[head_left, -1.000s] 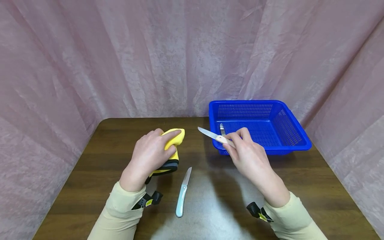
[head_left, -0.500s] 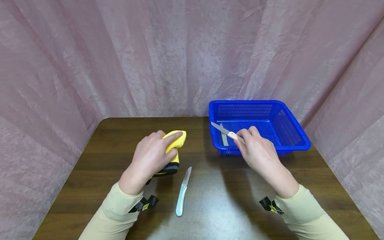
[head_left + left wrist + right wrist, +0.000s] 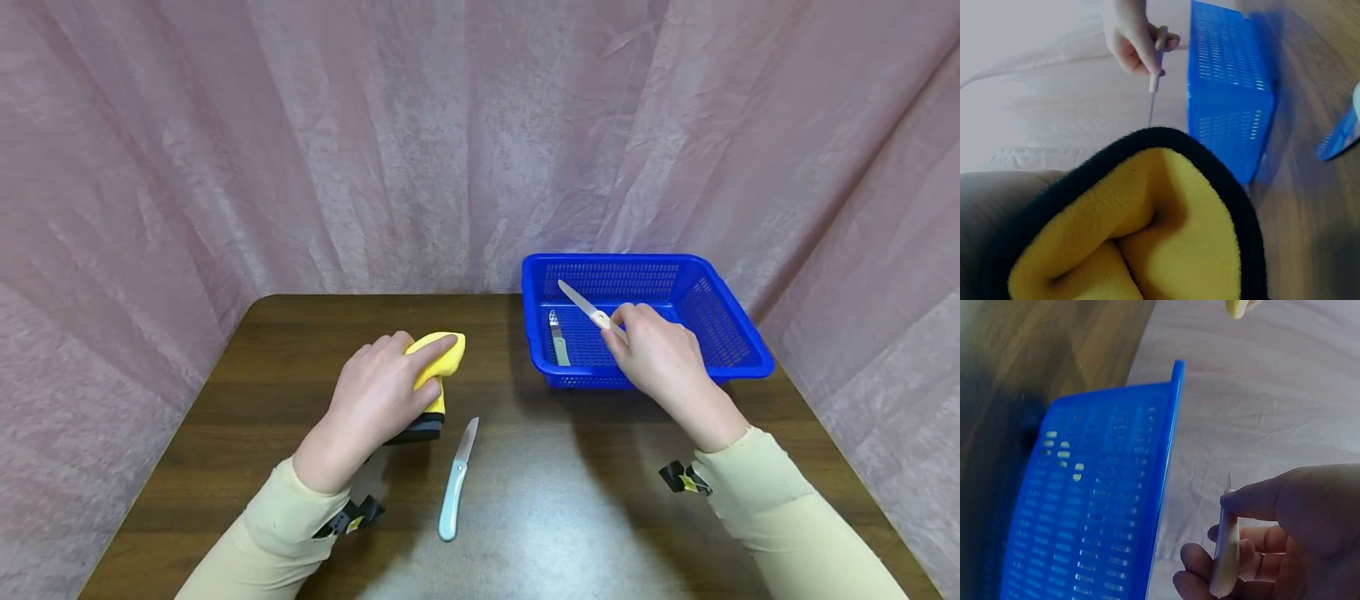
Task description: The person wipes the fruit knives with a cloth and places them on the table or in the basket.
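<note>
My right hand [image 3: 662, 350] pinches the white-handled knife [image 3: 600, 318], moved inward so its blade now seems wholly over the blue basket [image 3: 637, 279], mid-right; my left hand [image 3: 371, 392] grips the yellow cloth [image 3: 444, 358], centre.

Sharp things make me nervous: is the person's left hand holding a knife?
No, the left hand grips a black-edged yellow cloth, while the right hand holds a cream-handled metal knife.

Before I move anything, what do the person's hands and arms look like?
The left hand and right hand are ungloved. The left sleeve and right sleeve are long, plain, pale yellow-green. A small black left wrist device and matching right wrist device each show a yellow patch.
</note>
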A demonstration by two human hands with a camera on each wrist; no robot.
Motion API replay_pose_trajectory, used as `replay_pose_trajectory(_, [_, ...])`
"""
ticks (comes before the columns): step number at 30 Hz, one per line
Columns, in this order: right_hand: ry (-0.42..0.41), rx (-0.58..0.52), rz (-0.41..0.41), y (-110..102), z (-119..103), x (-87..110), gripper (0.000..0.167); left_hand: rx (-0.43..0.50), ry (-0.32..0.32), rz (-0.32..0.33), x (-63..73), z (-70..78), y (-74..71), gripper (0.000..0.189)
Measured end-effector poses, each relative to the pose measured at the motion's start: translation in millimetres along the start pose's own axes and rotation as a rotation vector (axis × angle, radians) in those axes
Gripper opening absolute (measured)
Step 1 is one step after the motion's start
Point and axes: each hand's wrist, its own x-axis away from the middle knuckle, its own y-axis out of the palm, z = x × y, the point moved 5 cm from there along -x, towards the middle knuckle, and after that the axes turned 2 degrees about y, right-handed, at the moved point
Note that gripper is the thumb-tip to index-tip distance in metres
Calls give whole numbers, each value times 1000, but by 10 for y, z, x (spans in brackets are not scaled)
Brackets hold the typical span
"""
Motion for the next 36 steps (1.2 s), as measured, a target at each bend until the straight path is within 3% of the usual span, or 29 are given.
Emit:
replay_pose_trajectory(16, [39,73,-22,151,92,-352,25,-26,-5,18,64,-70,80,57])
replay_pose_trajectory(36, [124,149,-171,519,221,-542,32,-18,-30,-1,139,-128,155,57])
